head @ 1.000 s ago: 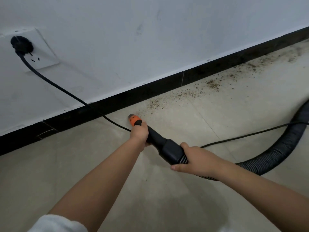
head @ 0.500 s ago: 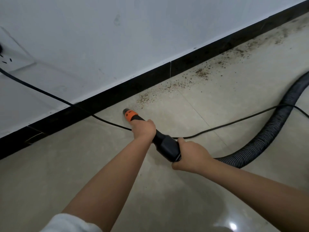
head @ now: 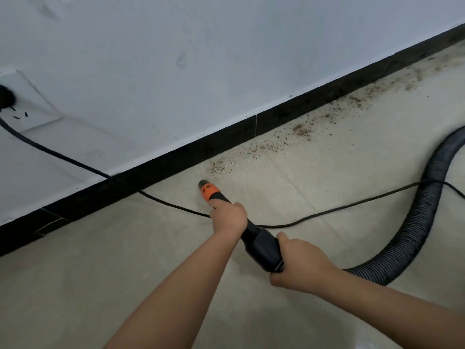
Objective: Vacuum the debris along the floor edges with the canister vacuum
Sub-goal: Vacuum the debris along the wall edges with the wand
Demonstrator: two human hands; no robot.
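A black vacuum nozzle [head: 261,241] with an orange tip [head: 210,190] points at the floor a short way from the black skirting board [head: 226,137]. My left hand [head: 227,217] grips the nozzle just behind the orange tip. My right hand [head: 299,264] grips its thick rear end, where the ribbed black hose [head: 427,210] joins. Brown debris [head: 254,153] lies scattered along the skirting, starting just beyond the tip and running to the far right. The canister itself is out of view.
A black power cord [head: 75,163] runs from a plug in the white wall socket [head: 27,107] at the left, crosses the floor under the nozzle and goes off to the right. The hose curves across the beige tiles [head: 125,273] at the right.
The view has shifted, so the socket is back in frame at the left. The nozzle tip stays just short of the nearest debris; both hands keep their grip.
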